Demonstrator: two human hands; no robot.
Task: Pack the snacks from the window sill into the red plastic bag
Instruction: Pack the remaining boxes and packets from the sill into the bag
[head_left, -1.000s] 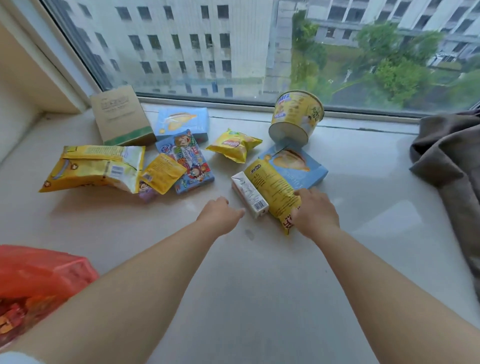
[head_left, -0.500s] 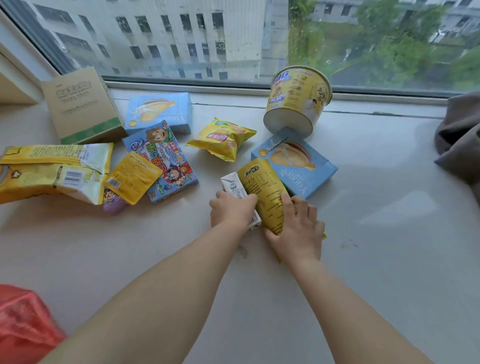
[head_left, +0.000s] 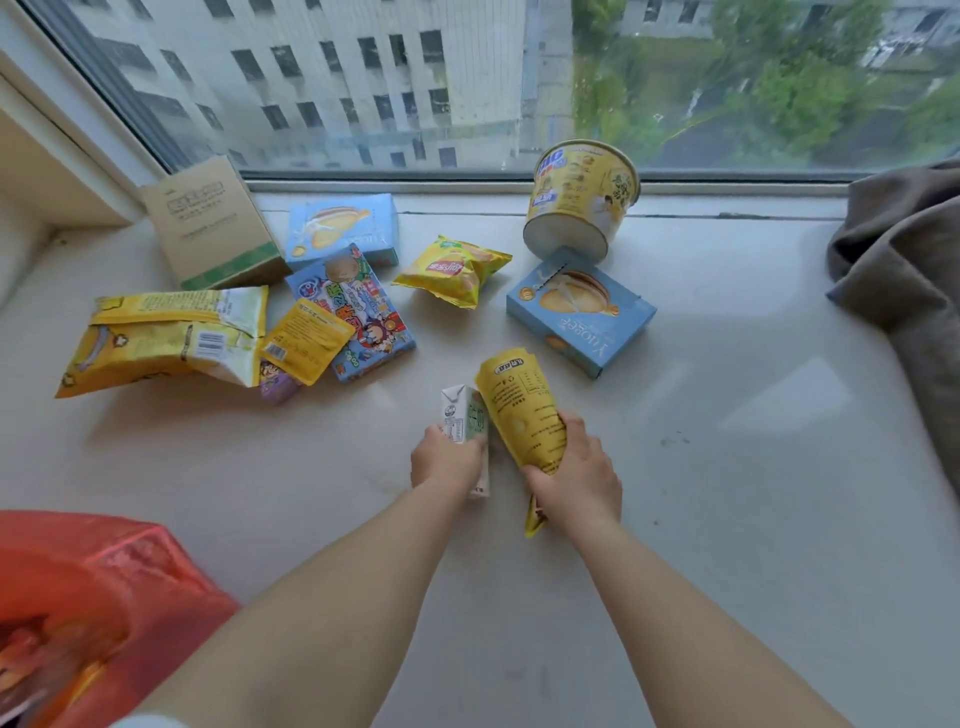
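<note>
My left hand grips a small white drink carton in the middle of the window sill. Beside it, my right hand holds a yellow snack pouch, its top tilted away from me. Both items are lifted off the sill, close together. The red plastic bag sits at the bottom left, open, with packets inside. Other snacks lie further back: a large yellow bag, a small yellow sachet, a cartoon box, a chips packet, two blue cake boxes and a yellow noodle tub.
A brown cardboard box leans at the back left near the window frame. A grey cloth is heaped on the sill's right side. The window glass runs along the back.
My left hand closed on the carton and my right hand on the yellow pouch. Both have pulled them back toward me, away from the blue box.
</note>
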